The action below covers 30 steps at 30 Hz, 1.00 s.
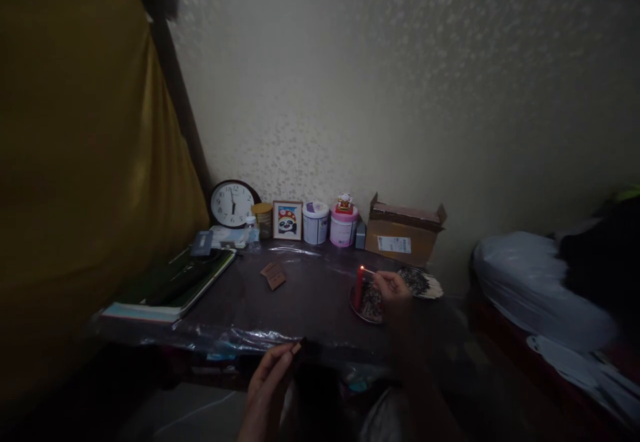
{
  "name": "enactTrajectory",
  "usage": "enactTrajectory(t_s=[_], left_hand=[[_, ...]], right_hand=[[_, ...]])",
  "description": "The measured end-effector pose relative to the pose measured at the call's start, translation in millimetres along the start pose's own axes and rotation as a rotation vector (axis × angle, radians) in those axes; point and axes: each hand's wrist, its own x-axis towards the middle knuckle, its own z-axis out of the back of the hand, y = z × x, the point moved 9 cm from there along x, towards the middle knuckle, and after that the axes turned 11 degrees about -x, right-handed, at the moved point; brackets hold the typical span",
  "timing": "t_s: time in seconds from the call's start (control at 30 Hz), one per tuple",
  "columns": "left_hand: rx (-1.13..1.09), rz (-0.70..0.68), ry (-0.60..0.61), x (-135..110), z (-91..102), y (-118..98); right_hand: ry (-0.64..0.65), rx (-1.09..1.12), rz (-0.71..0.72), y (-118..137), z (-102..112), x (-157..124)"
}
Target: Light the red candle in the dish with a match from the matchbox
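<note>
My right hand [393, 289] pinches a thin matchstick [369, 271] and holds its tip beside the small flame of a red candle [359, 287]. The candle stands upright on a round dish [367, 312] on the dark table [310, 295]. My left hand [267, 382] is low at the table's front edge, fingers closed on a small brown matchbox [297, 348]. A pile of used sticks [423, 283] lies just right of the dish.
Along the wall stand a round clock [231, 203], a framed panda picture [287, 221], a white tin [315, 223], a pink tin [344, 225] and a cardboard box [404, 232]. Books [175, 285] lie at the left. Two small brown cards [273, 275] lie mid-table. A yellow curtain [75, 162] hangs left.
</note>
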Motion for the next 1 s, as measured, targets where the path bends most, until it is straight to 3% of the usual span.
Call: enactTrajectory(t_s=[0.53, 1.0], left_hand=[[0.027, 0.011, -0.005, -5, -5.7, -4], [0.017, 0.008, -0.02, 0, 0.2, 5]], right_hand=[[0.007, 0.045, -0.023, -10, -3, 7], [-0.011, 0.03, 0.001, -7, -2, 10]])
